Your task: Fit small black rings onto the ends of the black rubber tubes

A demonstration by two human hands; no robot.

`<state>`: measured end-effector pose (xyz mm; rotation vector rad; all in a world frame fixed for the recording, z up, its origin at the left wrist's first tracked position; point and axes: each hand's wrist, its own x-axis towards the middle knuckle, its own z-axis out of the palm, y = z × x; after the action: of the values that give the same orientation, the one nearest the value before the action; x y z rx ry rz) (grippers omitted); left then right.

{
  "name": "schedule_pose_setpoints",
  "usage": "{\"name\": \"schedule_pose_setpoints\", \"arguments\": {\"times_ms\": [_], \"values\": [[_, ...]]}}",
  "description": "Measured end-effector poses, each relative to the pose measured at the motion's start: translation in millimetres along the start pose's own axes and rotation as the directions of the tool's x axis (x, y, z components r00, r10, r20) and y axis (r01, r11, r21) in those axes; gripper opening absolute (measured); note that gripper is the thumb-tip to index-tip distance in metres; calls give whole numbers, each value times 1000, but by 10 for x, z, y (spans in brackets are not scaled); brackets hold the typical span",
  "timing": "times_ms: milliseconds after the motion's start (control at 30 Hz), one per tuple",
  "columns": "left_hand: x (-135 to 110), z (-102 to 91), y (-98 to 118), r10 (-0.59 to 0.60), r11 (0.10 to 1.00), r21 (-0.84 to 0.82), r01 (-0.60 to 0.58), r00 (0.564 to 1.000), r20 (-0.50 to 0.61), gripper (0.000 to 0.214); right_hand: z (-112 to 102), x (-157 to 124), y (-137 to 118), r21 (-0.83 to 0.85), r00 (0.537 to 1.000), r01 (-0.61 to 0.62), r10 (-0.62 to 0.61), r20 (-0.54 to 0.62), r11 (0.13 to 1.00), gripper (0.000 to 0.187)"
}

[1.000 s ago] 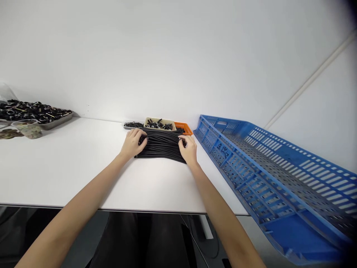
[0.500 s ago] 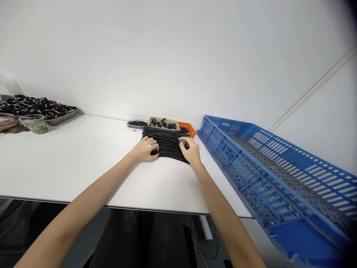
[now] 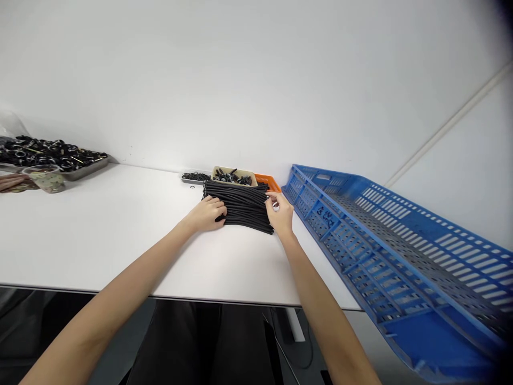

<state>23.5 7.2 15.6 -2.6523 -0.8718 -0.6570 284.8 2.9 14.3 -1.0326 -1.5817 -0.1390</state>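
Note:
A flat row of black rubber tubes (image 3: 244, 206) lies side by side on the white table. Curled over the left part of the row, my left hand (image 3: 209, 213) grips some of the tubes between thumb and fingers. At their right ends is my right hand (image 3: 280, 213), thumb and forefinger pinched together. Whatever is in that pinch is too small and too covered to make out. The tubes' left tips show small light spots.
Behind the tubes stand a small clear tray (image 3: 195, 176) of black rings, a cream tray (image 3: 234, 175) of small parts and an orange basket (image 3: 273, 183). A large blue crate (image 3: 360, 240) flanks the right. Far left are a heaped metal tray (image 3: 86, 171), a plastic cup (image 3: 50, 182) and another person's hand (image 3: 14, 183).
My right hand has shifted right, from over the tubes to their right ends, still pinched. My left hand keeps its place on the tubes. The view has shifted slightly.

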Motion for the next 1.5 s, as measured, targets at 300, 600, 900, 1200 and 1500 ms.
{"name": "schedule_pose_setpoints", "arguments": {"times_ms": [300,600,900,1200,1500], "values": [[9,-8,-1,22,1000,4,-22,999,-39,13,-2,-2,-24,-10,999,-22,22,32,1000,22],[59,-144,16,-5,1000,-6,4,994,-113,20,29,-19,-60,65,981,2,-15,196,998,22],[31,-165,-32,-179,983,-78,164,944,-277,18,10,-18,-128,99,913,-15,-27,407,995,20],[-47,-190,-204,-367,930,-142,339,848,-382,17,-43,68,-1,128,979,-147,126,158,981,24],[-72,-155,-333,-449,892,-269,362,764,-463,17,-36,84,98,121,984,-169,173,-29,978,21]]}}
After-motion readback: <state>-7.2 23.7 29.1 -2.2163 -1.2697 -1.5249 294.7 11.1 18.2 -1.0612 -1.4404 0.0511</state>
